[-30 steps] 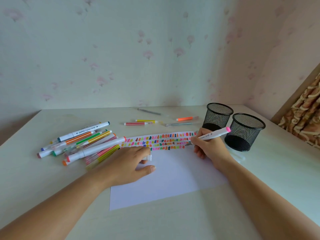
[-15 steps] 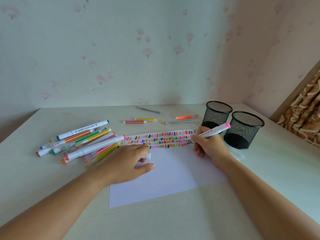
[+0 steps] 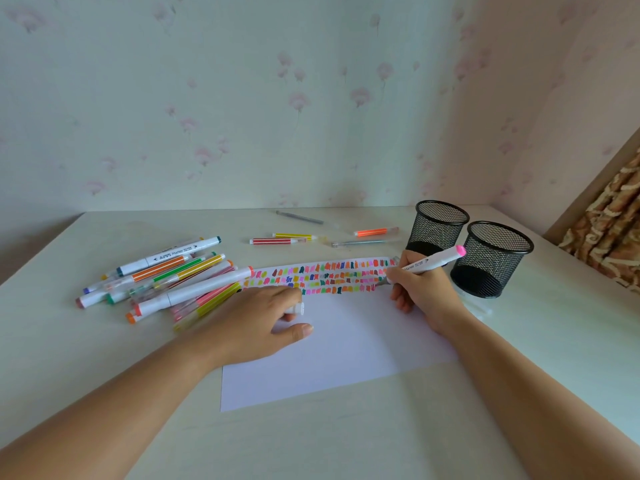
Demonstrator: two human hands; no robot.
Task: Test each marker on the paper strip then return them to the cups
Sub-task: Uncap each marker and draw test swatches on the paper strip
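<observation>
While we write: right hand (image 3: 420, 292) pinches pink marker (image 3: 429, 263), tip on paper strip (image 3: 322, 277), centre right.
Left hand (image 3: 256, 317): grips white cap (image 3: 298, 308).

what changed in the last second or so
Nothing visibly moved. The right hand still holds the pink marker with its tip at the right end of the paper strip. The left hand still holds the cap over the white sheet. The pile of markers and the two cups are unchanged.
</observation>
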